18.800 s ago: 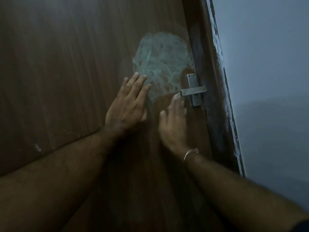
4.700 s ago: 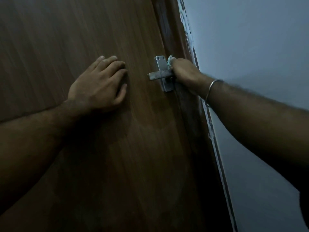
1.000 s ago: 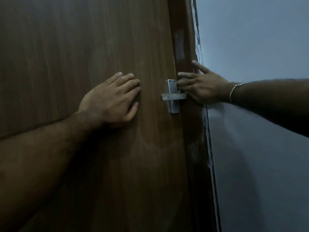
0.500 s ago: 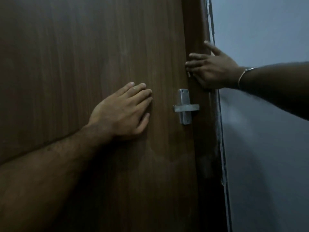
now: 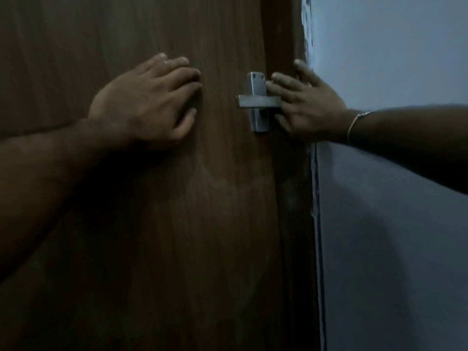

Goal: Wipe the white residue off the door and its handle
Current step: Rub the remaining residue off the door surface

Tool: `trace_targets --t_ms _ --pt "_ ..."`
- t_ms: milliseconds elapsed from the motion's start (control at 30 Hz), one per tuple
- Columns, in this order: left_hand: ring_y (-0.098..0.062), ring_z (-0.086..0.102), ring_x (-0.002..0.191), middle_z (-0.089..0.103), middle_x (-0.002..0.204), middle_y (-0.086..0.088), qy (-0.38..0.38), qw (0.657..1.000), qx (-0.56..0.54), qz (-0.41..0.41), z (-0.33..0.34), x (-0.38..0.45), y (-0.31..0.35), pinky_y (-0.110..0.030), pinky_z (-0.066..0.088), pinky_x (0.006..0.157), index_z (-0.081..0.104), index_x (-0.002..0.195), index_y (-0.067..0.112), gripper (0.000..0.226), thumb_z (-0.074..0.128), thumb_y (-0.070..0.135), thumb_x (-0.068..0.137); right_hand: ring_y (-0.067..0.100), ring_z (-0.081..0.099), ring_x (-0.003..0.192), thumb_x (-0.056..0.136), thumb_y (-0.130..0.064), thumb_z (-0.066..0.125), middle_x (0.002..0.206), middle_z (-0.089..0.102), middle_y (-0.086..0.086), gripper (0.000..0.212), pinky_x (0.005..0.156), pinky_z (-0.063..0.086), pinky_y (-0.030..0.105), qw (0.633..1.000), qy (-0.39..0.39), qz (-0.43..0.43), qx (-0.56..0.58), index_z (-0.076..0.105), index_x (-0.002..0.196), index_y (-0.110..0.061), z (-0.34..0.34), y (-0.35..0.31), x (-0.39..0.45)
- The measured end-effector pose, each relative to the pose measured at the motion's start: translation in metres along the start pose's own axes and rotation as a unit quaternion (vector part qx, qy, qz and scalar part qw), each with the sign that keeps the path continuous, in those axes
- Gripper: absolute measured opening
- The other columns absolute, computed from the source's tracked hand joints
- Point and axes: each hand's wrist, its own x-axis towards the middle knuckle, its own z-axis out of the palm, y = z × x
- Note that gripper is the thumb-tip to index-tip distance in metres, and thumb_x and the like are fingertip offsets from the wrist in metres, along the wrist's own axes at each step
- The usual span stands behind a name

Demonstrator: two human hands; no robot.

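Observation:
A dark brown wooden door (image 5: 157, 224) fills the left and middle of the head view. Its metal lever handle (image 5: 257, 101) sits on a narrow plate near the door's right edge. My left hand (image 5: 147, 100) lies flat on the door, fingers straight, left of the handle. My right hand (image 5: 307, 105) reaches in from the right with fingers spread, pressing on the door's edge strip right beside the handle; its fingertips touch the plate and lever end. No cloth shows in either hand. Only a faint pale arc of residue (image 5: 222, 184) shows below the handle.
A dark door frame strip (image 5: 296, 224) runs down the right of the door, with white paint flecks along its edge (image 5: 307, 26). Beyond it is a plain grey-blue wall (image 5: 392, 224). The light is dim.
My right hand has come down the door's edge from above the handle to level with it, now touching the plate. My left hand stays flat on the door.

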Motion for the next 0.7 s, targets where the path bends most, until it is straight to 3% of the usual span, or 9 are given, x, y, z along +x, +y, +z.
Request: trace_targets --t_ms 133,300,533,700 --pt "-0.028 0.030 0.142 0.042 0.149 -0.013 0.006 1.000 0.011 0.006 0.001 0.000 -0.004 -0.045 0.021 0.117 0.042 0.141 0.011 0.065 0.017 0.051 0.097 0.032 0.022 0.146 0.099 -0.047 0.015 0.151 0.037 0.020 0.068 0.120 0.005 0.052 0.998 -0.064 0.002 0.009 0.043 0.141 -0.001 0.017 -0.044 -0.041" --pt "-0.030 0.032 0.142 0.043 0.148 -0.014 0.013 1.000 0.007 0.006 -0.001 0.000 0.000 -0.046 0.022 0.117 0.046 0.140 0.008 0.067 0.019 0.050 0.095 0.033 0.017 0.148 0.100 -0.049 0.019 0.157 0.025 0.019 0.070 0.120 0.009 0.051 0.997 -0.074 -0.007 0.037 0.032 0.147 0.001 0.032 -0.079 -0.080" --pt "-0.030 0.029 0.144 0.039 0.151 -0.015 0.003 1.000 -0.011 0.010 -0.008 -0.002 0.001 -0.045 0.018 0.118 0.043 0.142 0.007 0.072 0.015 0.050 0.092 0.035 0.017 0.148 0.100 -0.044 0.031 0.157 0.024 0.019 0.063 0.119 0.015 0.052 0.991 -0.082 -0.063 0.089 0.041 0.142 0.001 0.045 -0.130 -0.146" --pt "-0.030 0.028 0.144 0.039 0.151 -0.016 -0.004 1.000 -0.012 0.009 -0.008 -0.002 0.002 -0.047 0.019 0.119 0.042 0.143 0.006 0.076 0.013 0.052 0.091 0.036 0.031 0.142 0.089 -0.030 0.040 0.151 0.036 0.021 0.057 0.118 0.020 0.052 0.983 -0.063 -0.157 0.073 0.049 0.137 0.001 0.052 -0.148 -0.180"
